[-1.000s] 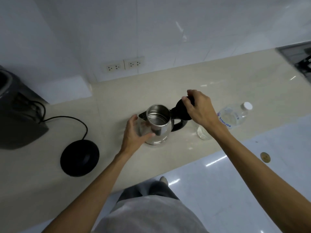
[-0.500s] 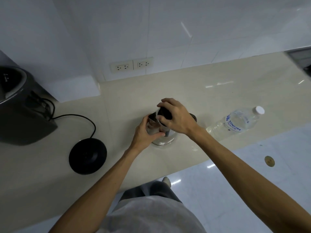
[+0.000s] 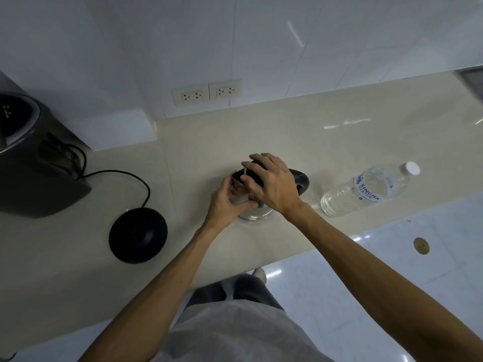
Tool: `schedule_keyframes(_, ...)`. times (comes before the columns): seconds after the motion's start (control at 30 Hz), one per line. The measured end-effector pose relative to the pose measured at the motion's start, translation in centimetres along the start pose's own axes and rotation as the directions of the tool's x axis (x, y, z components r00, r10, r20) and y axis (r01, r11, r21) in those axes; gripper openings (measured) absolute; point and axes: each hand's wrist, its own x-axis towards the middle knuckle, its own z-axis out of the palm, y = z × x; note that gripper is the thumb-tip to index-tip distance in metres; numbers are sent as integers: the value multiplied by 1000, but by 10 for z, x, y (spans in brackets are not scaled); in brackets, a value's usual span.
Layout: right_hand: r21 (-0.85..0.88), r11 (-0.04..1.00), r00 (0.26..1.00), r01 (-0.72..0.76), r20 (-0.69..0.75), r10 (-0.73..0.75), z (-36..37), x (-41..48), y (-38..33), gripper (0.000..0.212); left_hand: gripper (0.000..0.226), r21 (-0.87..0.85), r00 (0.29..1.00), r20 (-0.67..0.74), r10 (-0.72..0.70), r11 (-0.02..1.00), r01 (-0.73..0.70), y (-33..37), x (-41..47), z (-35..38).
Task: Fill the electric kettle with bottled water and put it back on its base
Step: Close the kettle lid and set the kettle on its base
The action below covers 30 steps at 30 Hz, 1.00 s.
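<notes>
A steel electric kettle [image 3: 254, 214] with a black handle stands on the beige counter [image 3: 287, 131], mostly hidden under both hands. My left hand [image 3: 230, 197] grips its body from the left. My right hand [image 3: 271, 184] lies flat on its black lid [image 3: 254, 169], which sits down on the kettle's top. The round black base [image 3: 138, 235] rests on the counter to the left, apart from the kettle, its cord running back-left. A clear capped water bottle [image 3: 366, 190] lies on its side to the right.
A dark grey appliance [image 3: 28, 163] sits at the far left where the cord leads. Two wall sockets [image 3: 206, 92] are on the white tiled wall behind. The counter's front edge runs just below the kettle; glossy floor with a brass drain cover [image 3: 421, 246] lies beyond.
One second ago the lid stood open and the kettle's inside showed. My right hand has swung the lid down onto the kettle and now presses on it. My left hand stayed on the body.
</notes>
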Motion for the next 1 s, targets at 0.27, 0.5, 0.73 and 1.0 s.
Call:
schedule_keyframes(0.27,-68,998,999,6,-50,-10,17,-1,3,35,69,-5,1000,0,-15,1000,15,-1,-2,1)
schedule_keyframes(0.5,193,972,990,-137,6,138,-9,-2,8,55,77,-15,999,-5,-45,999,45,0,-4,2)
schedule_keyframes(0.73,525,622,752,-581,55,656,-32,-38,47,42,80,0,998,25,-57,998,57,1,-7,4)
schedule_keyframes(1.0,630,555,810,-543,219,544,-8,-72,63,74,92,42,995,24,-94,995,93,5,-10,11)
